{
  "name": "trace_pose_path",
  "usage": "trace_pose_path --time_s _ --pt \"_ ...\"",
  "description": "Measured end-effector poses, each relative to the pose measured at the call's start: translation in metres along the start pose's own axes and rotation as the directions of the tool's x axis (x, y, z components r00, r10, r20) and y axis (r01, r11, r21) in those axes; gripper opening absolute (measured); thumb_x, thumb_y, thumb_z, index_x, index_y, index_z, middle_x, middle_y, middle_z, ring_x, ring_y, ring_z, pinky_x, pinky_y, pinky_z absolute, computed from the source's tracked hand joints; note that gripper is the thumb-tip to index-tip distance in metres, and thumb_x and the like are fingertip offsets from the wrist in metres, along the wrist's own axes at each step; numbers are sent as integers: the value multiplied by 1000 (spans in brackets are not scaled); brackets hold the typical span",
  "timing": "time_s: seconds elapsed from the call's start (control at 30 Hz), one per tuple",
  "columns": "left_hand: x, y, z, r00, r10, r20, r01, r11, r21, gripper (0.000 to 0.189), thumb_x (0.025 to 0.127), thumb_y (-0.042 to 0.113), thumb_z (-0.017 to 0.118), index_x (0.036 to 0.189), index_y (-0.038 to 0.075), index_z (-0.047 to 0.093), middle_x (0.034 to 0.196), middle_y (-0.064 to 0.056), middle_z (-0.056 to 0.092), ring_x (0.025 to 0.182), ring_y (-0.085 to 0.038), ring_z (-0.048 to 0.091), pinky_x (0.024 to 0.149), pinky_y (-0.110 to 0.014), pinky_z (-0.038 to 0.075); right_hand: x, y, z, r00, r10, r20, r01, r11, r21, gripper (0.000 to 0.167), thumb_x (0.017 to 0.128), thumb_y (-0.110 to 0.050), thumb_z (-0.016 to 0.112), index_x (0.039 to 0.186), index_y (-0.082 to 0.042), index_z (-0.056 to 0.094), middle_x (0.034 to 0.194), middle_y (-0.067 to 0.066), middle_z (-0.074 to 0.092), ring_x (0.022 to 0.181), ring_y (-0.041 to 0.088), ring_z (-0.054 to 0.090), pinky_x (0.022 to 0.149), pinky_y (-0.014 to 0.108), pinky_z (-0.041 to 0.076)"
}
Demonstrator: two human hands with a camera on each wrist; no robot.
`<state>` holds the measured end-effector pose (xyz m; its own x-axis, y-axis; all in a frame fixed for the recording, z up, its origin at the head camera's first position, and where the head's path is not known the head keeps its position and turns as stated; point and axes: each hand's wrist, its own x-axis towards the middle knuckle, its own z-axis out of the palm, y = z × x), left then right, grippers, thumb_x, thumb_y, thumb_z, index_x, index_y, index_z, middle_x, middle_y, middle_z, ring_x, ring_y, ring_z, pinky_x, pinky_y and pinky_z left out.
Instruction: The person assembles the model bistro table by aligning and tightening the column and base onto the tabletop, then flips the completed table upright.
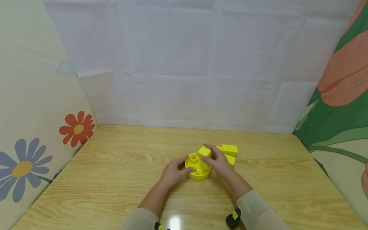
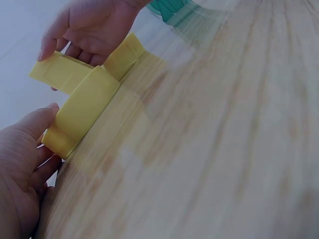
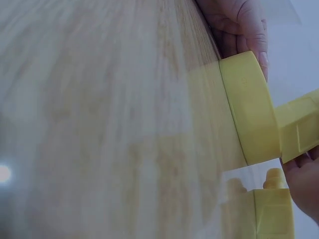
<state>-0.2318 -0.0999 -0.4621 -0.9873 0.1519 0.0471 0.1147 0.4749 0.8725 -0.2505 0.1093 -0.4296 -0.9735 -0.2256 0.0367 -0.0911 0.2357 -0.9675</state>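
Note:
A yellow round toy base (image 1: pixel 202 176) with raised ring-shaped studs sits on the wooden table. My left hand (image 1: pixel 171 174) grips its left side, thumb and fingers spread around the rim. Over its far right part, my right hand (image 1: pixel 220 164) holds a yellow toy block (image 1: pixel 204 151) between thumb and fingers. In the left wrist view the held block (image 2: pixel 60 72) sits at the round base's (image 2: pixel 88 107) upper edge. The right wrist view shows the block (image 3: pixel 299 124) right against the round base (image 3: pixel 249 109); whether they are joined I cannot tell.
More yellow blocks, one farther back (image 1: pixel 230 149) and one nearer (image 1: pixel 230 160), lie just beyond my right hand. A block with a knob (image 3: pixel 274 211) shows in the right wrist view. A white sheet (image 1: pixel 184 70) hangs behind the table (image 1: pixel 115 179).

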Motion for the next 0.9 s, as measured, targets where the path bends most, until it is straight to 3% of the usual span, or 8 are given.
trace_pose_path --time_s 0.3,0.67,0.9 --pt "1 -1 1 1000 -10 -4 10 1000 9 65 86 38 74 139 8 54 142 -12 55 136 -35 47 113 -52 36 1 3 -4 994 49 -92 -55 997 -58 59 91 -23 71 143 -14 45 137 15 55 118 27 54 103 43 46" --pt "1 1 0 1000 -16 -6 17 1000 14 64 86 38 75 139 9 55 142 -11 55 136 -35 46 113 -52 35 -4 7 -11 990 4 -141 -2 1000 9 49 93 -8 64 139 -5 47 125 22 60 113 28 58 99 39 50" --pt "0 2 0 1000 -10 -8 10 1000 26 64 86 36 75 139 8 54 143 -11 55 136 -34 46 114 -52 35 -9 9 -14 985 -2 -172 7 1000 30 46 91 -2 66 134 -3 49 116 20 62 103 21 60 88 24 50"
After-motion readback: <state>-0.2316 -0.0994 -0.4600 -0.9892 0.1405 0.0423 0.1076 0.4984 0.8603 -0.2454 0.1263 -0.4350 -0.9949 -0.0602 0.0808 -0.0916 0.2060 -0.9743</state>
